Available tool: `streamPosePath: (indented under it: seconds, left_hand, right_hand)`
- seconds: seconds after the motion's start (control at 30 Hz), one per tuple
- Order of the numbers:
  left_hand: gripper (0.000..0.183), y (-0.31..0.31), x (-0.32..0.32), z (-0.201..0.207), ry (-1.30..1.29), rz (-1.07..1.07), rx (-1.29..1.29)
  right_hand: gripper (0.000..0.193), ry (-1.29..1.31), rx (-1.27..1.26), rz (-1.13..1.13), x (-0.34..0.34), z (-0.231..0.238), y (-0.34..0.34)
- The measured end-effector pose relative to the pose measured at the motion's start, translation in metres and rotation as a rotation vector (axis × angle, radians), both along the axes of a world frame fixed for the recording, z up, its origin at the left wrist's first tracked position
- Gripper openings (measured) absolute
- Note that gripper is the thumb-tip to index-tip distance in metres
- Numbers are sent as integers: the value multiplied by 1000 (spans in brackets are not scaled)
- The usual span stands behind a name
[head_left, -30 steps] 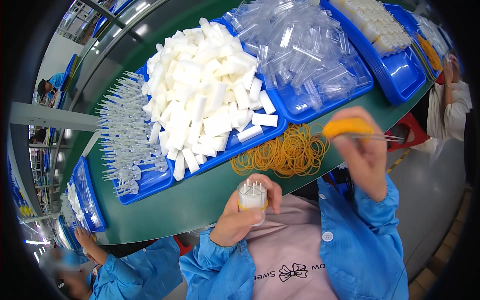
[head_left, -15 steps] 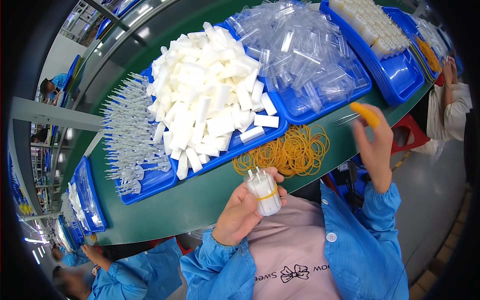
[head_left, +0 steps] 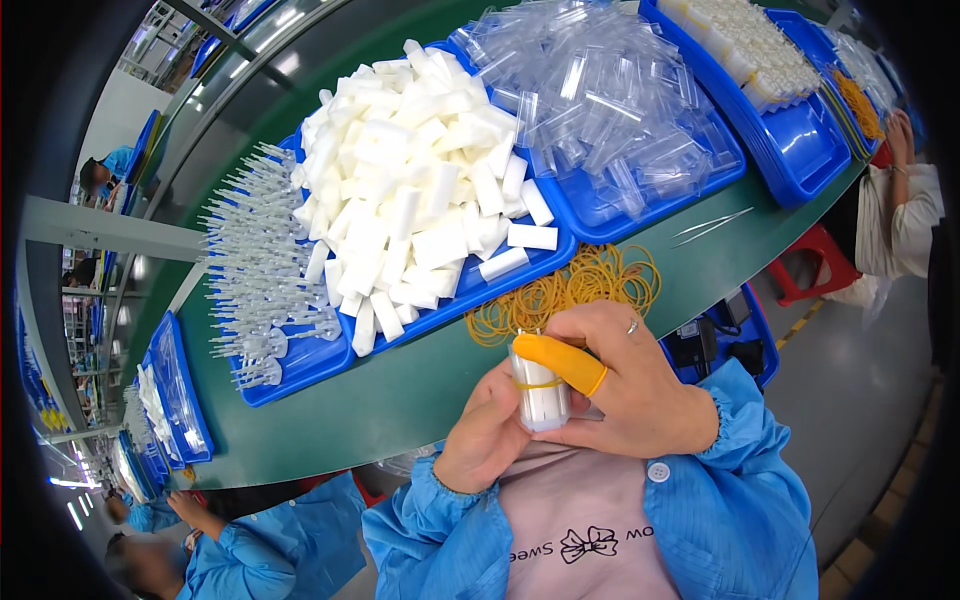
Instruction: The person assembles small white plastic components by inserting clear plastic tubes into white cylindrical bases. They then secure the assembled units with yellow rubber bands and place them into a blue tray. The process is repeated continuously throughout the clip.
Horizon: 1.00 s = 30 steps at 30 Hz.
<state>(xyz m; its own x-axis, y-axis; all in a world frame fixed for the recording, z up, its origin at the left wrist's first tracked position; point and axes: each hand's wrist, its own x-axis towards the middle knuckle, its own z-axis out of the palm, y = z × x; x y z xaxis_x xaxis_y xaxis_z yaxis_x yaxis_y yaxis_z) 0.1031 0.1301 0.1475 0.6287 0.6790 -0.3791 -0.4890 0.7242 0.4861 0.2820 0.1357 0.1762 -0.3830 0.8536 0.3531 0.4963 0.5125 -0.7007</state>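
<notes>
Both hands meet at the chest — left hand (head_left: 492, 435) and right hand (head_left: 625, 385) clamped around a small white bundle (head_left: 540, 395), banded yellow, beneath the orange-capped finger (head_left: 562, 362).

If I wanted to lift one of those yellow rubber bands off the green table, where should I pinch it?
Probably at the near edge of the rubber band pile, coming from above on the side nearest the hands. There single loops stray out and lie flat on the green table, so a fingertip grip could pinch one strand; in the middle they overlap in a tangle.
</notes>
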Motion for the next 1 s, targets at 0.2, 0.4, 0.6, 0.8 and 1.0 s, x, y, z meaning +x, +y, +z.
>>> streamPosePath:
  seconds: [0.2,0.4,0.6,0.8,1.0]
  left_hand:
    - [71,2,-1,-10,54,33,13]
    - [63,5,1,-7,-9,-11,65]
    - [64,0,0,-12,89,78,190]
    - [70,4,3,0,51,48,79]
    - [72,-2,0,-10,292,71,379]
  right_hand:
    - [56,94,-7,-30,-2,-2,2]
    - [57,27,17,-56,8,-5,0]
    - [55,-57,84,-44,3,-8,1]
    - [48,-23,16,-24,15,-4,2]
    - [47,-166,187,-83,6,-8,-3]
